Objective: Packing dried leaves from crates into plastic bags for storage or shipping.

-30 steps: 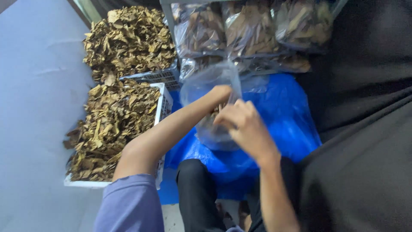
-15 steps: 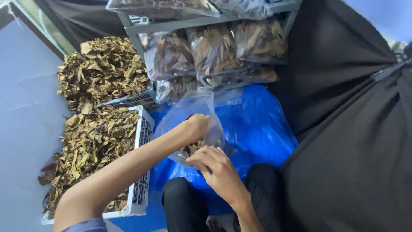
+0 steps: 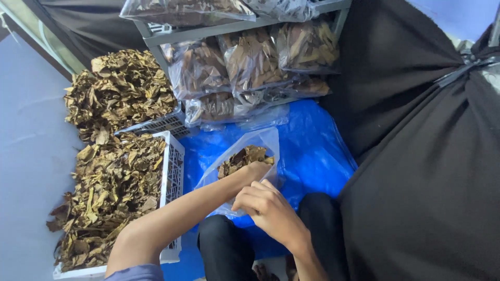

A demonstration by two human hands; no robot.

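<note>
A clear plastic bag (image 3: 260, 141) half filled with dried brown leaves (image 3: 243, 158) lies open on a blue sheet (image 3: 312, 151) in front of my knees. My left hand (image 3: 256, 170) reaches into the bag's mouth, its fingers buried among the leaves. My right hand (image 3: 265, 208) sits just below it, fingers curled on the bag's near edge.
Two white crates (image 3: 174, 171) heaped with dried leaves (image 3: 112, 182) stand at the left. A grey rack (image 3: 172, 34) behind holds several filled clear bags (image 3: 250, 60). Black cloth (image 3: 427, 171) hangs at the right, a pale wall (image 3: 26, 156) at the left.
The bag has settled lower onto the blue sheet and its mouth now shows the leaves. My left hand has pushed further in; my right hand stays at the bag's edge.
</note>
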